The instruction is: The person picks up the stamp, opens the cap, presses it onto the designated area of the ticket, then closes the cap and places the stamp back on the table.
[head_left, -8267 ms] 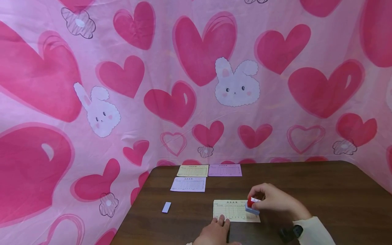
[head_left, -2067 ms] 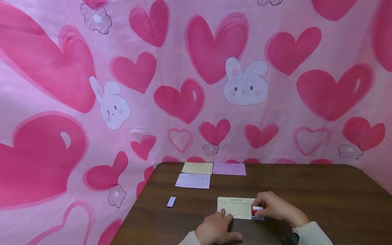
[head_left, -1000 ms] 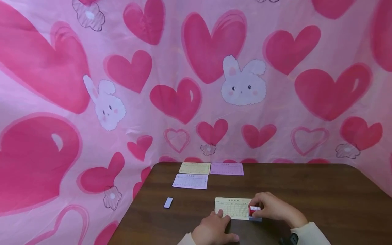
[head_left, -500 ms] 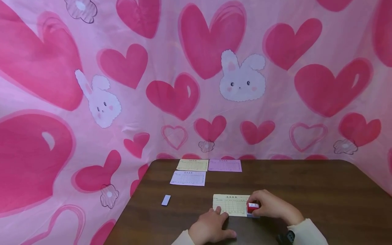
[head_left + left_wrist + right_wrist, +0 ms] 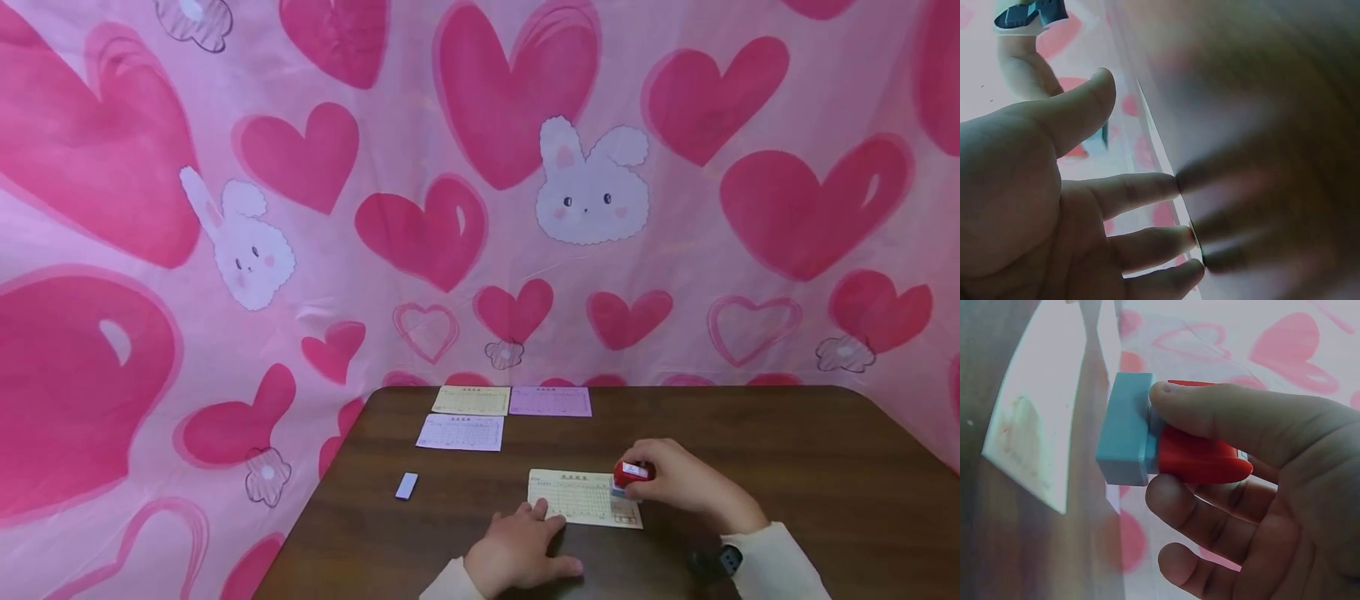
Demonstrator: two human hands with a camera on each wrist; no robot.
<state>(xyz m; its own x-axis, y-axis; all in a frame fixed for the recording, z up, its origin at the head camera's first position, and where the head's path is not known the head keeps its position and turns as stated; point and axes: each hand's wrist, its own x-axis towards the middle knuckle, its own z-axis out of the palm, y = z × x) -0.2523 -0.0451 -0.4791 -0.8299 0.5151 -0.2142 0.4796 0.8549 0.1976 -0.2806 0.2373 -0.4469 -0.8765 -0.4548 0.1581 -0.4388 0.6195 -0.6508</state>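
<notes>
My right hand [image 5: 686,479] pinches a rubber stamp [image 5: 1129,431] with a red handle and a light blue base. The right wrist view shows the stamp apart from a pale yellow printed form [image 5: 573,498], which lies on the table. A small dark mark shows at the form's lower right corner. With fingers spread, my left hand [image 5: 517,546] rests its fingertips on the form's near left edge; in the left wrist view, the fingertips [image 5: 1169,184] touch the paper's edge.
Three more printed forms, a yellow one [image 5: 471,400], a pink one [image 5: 551,401] and a pale lilac one [image 5: 460,432], lie at the back left of the brown table [image 5: 750,433]. A small pale rectangular piece [image 5: 407,486] lies left. Behind hangs a heart-patterned pink cloth [image 5: 675,250].
My right hand has lifted the stamp from the form's lower right corner and moved it away from me, uncovering a mark there. My left hand stays on the form, which has turned slightly.
</notes>
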